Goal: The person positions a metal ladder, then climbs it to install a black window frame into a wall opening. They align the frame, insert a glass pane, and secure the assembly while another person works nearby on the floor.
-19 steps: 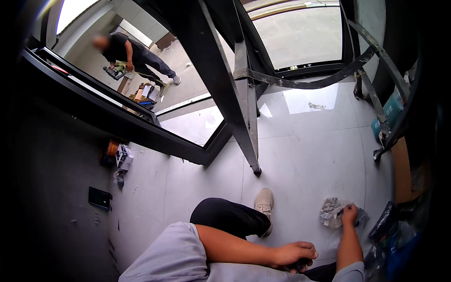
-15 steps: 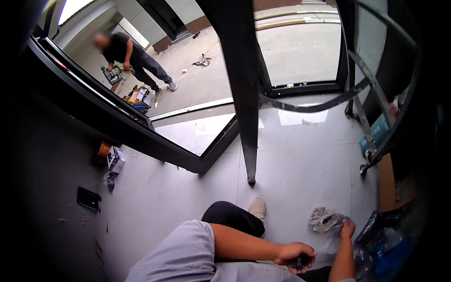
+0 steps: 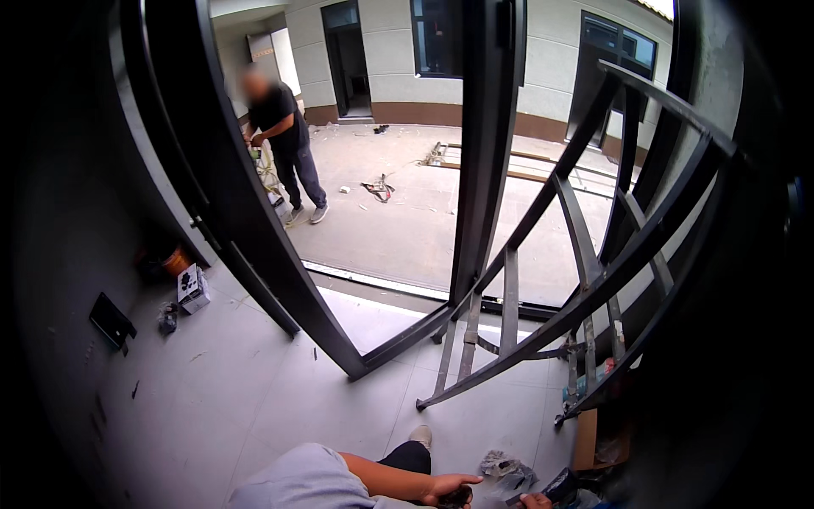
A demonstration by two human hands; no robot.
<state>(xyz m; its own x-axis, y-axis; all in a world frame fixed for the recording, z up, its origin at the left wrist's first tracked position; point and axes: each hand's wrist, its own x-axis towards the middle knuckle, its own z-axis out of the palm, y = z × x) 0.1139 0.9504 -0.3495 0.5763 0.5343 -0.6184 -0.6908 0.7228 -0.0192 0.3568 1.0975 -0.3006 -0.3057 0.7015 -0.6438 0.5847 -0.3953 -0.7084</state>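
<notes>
My left hand (image 3: 451,487) is low in the picture, its fingers curled around a small dark object (image 3: 458,497) whose kind I cannot make out. The thumb stretches to the right above it. Just right of it, my right hand (image 3: 536,501) is partly cut off by the lower edge. A short greyish piece shows at its fingertips, too small to name. Beyond the right hand, a crumpled grey plastic bag (image 3: 500,463) lies on the floor. Dark plastic packaging (image 3: 560,485) lies beside that hand on the right.
A dark metal stepladder (image 3: 543,335) stands ahead to the right. A black-framed glass door (image 3: 326,339) stands ajar ahead. An open cardboard box (image 3: 587,441) sits at right. On the left are a white box (image 3: 193,290) and an orange bucket (image 3: 175,261). Outside stands another person (image 3: 292,140).
My view has lifted, showing more of the courtyard and the whole ladder. My right hand has come off the grey plastic bag and moved nearer my left. The left still grips the dark object.
</notes>
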